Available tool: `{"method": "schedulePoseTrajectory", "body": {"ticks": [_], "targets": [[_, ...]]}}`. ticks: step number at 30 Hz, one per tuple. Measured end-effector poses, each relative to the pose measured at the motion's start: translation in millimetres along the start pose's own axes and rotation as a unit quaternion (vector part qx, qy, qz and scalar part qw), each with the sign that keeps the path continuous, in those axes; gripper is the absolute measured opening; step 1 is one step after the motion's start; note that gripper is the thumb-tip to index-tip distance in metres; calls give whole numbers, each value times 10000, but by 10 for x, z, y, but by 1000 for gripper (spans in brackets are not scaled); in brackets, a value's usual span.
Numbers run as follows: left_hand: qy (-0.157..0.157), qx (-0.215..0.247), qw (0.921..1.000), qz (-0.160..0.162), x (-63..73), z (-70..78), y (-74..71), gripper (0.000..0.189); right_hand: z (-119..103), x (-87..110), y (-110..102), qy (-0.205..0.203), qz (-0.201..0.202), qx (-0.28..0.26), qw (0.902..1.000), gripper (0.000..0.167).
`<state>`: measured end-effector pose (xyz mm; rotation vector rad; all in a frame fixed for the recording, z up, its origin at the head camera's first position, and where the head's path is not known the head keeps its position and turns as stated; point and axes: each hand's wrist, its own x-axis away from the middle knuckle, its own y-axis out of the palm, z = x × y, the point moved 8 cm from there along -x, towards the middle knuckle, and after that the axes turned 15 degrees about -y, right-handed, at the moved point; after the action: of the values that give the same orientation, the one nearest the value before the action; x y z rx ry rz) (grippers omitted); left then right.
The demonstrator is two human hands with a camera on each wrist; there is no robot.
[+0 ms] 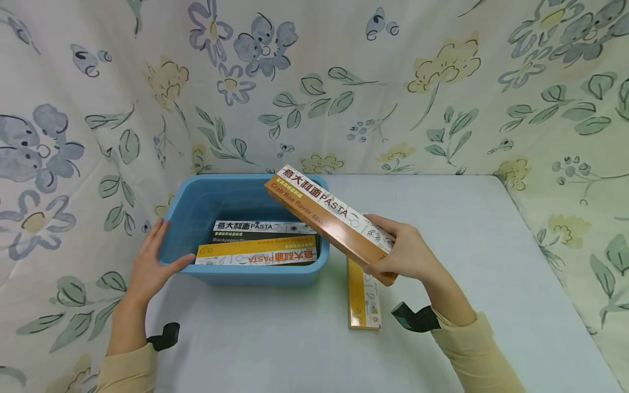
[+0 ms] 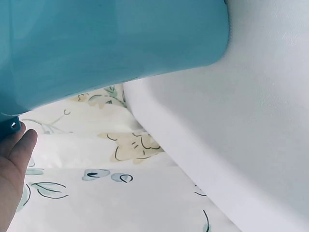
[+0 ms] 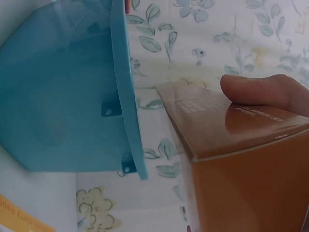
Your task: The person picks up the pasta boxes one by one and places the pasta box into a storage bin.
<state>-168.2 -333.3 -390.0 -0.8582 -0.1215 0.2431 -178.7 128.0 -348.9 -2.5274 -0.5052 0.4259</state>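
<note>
My right hand grips one end of a long orange-brown pasta box, marked crab roe flavor. The box is tilted, its far end raised over the right rim of a blue plastic bin. The right wrist view shows my thumb against the box. At the bin's front left corner, my left hand holds the rim, thumb over the edge and fingers along the outer left side. Inside the bin lie a yellow curry pasta box and a black-and-white black pepper pasta box.
Another yellow pasta box lies on the white table right of the bin, partly hidden under the held box. A floral curtain hangs behind the table and along both sides. Each wrist wears a black strap mount.
</note>
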Motion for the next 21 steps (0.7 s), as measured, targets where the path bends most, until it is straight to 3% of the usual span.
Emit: {"method": "schedulePoseTrajectory", "body": {"ticks": [13, 21], "targets": [[-51, -14, 10000, -22, -4, -21, -6, 98, -103, -391, 176, -268, -405, -188, 9986, 88], [-48, -52, 10000, -44, -8, -10, 2, 98, -219, -656, 252, -439, -678, 233, 9965, 89]]}}
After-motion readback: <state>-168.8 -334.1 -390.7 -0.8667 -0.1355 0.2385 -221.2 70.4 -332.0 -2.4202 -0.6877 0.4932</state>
